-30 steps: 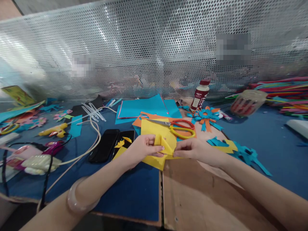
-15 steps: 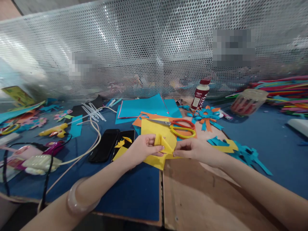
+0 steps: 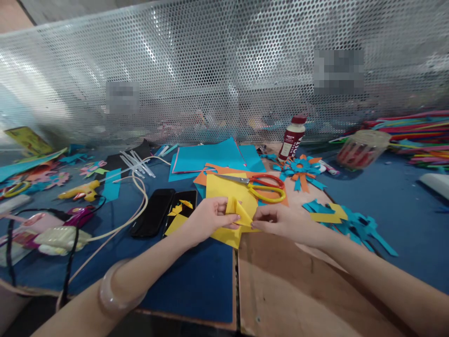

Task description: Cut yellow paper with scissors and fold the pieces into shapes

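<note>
While pinching folded yellow paper [image 3: 243,215] in the left hand [image 3: 209,219], grips its pointed end between fingertips of the right hand [image 3: 282,223], with scissors [image 3: 249,181] just beyond, toward the table's [image 3: 196,281] back edge.

Left arm [image 3: 154,264] runs in from lower left corner, up to frame centre; right arm [image 3: 368,262] from lower right edge, slanting up-left. Left hand [image 3: 206,220] just below centre, thumb pointing right, fingers bent in a pinch. Right hand [image 3: 284,223] right of it, near but apart, back up, thumb and fingertips pinched, pointing left. Both forearms bare.
</note>
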`<state>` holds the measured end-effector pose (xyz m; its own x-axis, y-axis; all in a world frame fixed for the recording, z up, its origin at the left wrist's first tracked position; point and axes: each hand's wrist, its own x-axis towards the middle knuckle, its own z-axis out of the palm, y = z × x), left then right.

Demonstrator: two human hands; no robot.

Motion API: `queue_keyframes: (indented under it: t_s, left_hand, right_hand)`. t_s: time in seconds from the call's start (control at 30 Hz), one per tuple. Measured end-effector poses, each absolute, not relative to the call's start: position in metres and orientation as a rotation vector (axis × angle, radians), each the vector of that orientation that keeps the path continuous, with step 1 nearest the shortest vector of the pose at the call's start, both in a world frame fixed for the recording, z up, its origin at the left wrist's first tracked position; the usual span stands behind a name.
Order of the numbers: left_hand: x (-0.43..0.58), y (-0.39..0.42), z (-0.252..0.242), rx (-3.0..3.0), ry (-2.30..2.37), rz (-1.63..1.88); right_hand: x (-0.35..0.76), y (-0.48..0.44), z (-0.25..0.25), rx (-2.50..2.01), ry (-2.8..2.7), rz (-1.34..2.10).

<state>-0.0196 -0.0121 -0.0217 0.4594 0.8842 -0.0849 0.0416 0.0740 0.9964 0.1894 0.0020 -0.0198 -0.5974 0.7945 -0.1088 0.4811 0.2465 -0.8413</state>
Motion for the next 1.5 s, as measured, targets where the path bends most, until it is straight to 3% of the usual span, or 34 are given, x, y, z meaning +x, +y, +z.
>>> queue_keyframes:
  t_s: [0.47, 0.7, 1.1, 1.5]
  left_hand:
    - [-0.016, -0.017, -0.022, 1.386, 0.885, 0.731]
    - [-0.013, -0.014, -0.023, 1.137, 0.946, 0.971]
    - [-0.013, -0.022, -0.015, 1.71, 1.159, 0.856]
    - [-0.008, -0.025, -0.013, 1.877, 1.142, 0.821]
  right_hand:
    - [0.18, -0.007, -0.033, -1.196, -2.243, 1.088]
    - [0.172, -0.015, -0.025, -1.228, -1.864, 1.192]
    - [0.167, -0.016, -0.031, -1.141, -1.843, 1.087]
    - [0.157, -0.029, -0.019, -1.043, -1.262, 1.413]
